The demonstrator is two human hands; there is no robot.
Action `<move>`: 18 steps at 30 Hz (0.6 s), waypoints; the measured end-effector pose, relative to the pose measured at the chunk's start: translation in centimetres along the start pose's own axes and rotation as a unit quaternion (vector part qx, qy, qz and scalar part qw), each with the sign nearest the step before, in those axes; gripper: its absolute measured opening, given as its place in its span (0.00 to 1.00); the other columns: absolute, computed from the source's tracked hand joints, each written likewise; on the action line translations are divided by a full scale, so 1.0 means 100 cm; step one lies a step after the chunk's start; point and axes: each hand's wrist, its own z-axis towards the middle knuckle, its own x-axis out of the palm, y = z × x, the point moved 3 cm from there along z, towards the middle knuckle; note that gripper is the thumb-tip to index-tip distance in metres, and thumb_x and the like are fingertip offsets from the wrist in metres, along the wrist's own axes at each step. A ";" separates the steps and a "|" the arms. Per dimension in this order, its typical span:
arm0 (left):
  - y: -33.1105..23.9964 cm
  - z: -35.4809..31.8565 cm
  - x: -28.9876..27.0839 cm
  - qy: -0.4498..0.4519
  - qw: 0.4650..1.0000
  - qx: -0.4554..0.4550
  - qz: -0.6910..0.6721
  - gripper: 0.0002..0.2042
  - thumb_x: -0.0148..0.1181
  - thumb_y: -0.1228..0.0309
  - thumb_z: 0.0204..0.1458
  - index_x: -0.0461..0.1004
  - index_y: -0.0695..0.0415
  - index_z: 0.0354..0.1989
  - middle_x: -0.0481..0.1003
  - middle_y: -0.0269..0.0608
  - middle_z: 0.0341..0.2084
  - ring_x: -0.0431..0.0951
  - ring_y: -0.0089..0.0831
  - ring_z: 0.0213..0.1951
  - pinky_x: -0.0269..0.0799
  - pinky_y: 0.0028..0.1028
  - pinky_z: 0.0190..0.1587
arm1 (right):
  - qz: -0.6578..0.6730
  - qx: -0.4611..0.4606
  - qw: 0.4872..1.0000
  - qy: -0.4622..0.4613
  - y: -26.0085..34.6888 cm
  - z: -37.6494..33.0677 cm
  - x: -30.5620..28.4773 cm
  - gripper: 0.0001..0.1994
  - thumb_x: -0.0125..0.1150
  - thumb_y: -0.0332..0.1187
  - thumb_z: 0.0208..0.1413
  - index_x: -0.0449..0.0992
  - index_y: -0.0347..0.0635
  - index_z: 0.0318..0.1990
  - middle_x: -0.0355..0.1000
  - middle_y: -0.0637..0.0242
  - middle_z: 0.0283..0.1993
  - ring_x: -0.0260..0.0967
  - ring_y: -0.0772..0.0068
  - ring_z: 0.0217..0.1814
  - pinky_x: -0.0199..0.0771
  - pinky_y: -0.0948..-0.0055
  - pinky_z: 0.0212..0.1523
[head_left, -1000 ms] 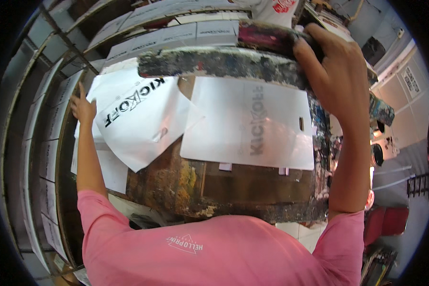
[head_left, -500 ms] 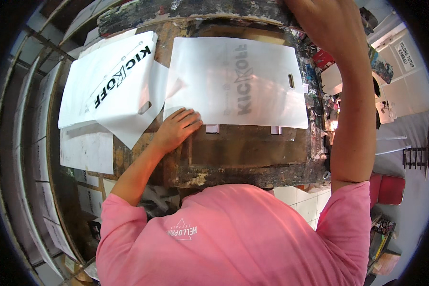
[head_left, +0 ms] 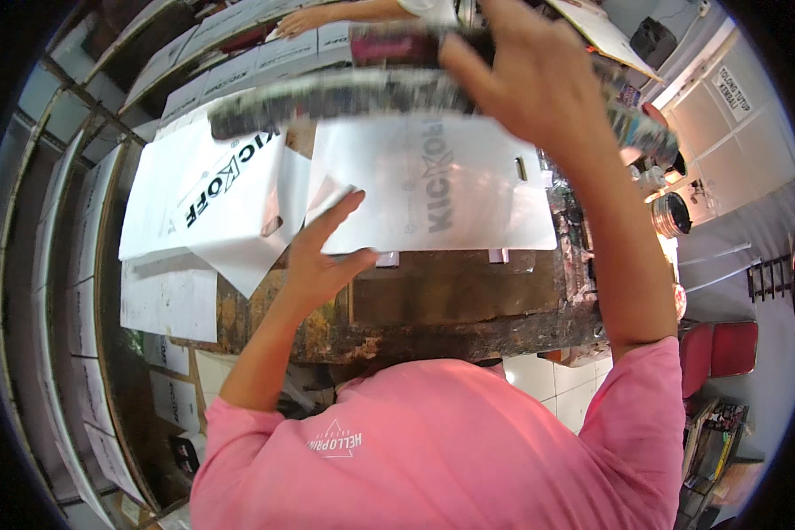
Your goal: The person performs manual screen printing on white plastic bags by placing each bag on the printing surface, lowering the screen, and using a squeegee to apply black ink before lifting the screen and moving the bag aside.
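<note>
A white flat bag (head_left: 486, 203) with a die-cut handle slot lies on the table, dark print showing faintly through it. My left hand (head_left: 322, 265) is over its near left corner, thumb and fingers spread; whether it touches the bag I cannot tell. Left of it is a pile of similar white bags (head_left: 159, 185) with bold black print. A paint-stained frame (head_left: 327, 97), its edge smeared by motion, hangs across the far side of the bags. My right hand (head_left: 534, 88), blurred, is at the frame's right end, its thumb stretched away from the fingers.
The stained wooden worktable (head_left: 468, 296) ends just before my body. Racks holding white sheets (head_left: 79, 309) stand at left. Beyond the frame another person's hand (head_left: 305, 21) reaches over more printed bags (head_left: 283, 60). A red chair (head_left: 731, 349) stands at right.
The frame's edge has come down and nearer, over the far edges of the bags. My right hand has moved left and now shows spread fingers. My left hand has lifted from lying flat.
</note>
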 end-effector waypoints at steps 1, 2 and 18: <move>-0.014 0.002 -0.003 -0.051 0.980 -0.007 -0.190 0.42 0.60 0.38 0.54 0.64 0.58 0.68 0.70 0.55 0.62 0.70 0.50 0.64 0.59 0.49 0.72 | -0.011 -0.016 1.000 0.008 0.007 -0.011 0.001 0.23 0.57 0.49 0.59 0.74 0.33 0.44 0.78 0.47 0.36 0.76 0.44 0.37 0.72 0.47 0.40; -0.026 0.002 -0.005 -0.098 0.922 -0.014 -0.373 0.48 0.60 0.33 0.51 0.60 0.60 0.70 0.70 0.58 0.61 0.70 0.52 0.64 0.58 0.51 0.72 | -0.022 -0.031 0.996 0.082 0.007 -0.034 0.009 0.25 0.58 0.51 0.59 0.71 0.34 0.49 0.76 0.50 0.38 0.75 0.46 0.39 0.70 0.47 0.43; 0.089 -0.121 0.072 -0.207 0.725 -0.347 -0.557 0.57 0.29 0.21 0.54 0.52 0.68 0.72 0.68 0.60 0.63 0.71 0.50 0.63 0.65 0.54 0.67 | 0.121 -0.013 0.964 0.235 -0.110 -0.085 0.304 0.16 0.62 0.35 0.57 0.75 0.55 0.54 0.76 0.61 0.42 0.75 0.51 0.47 0.77 0.51 0.46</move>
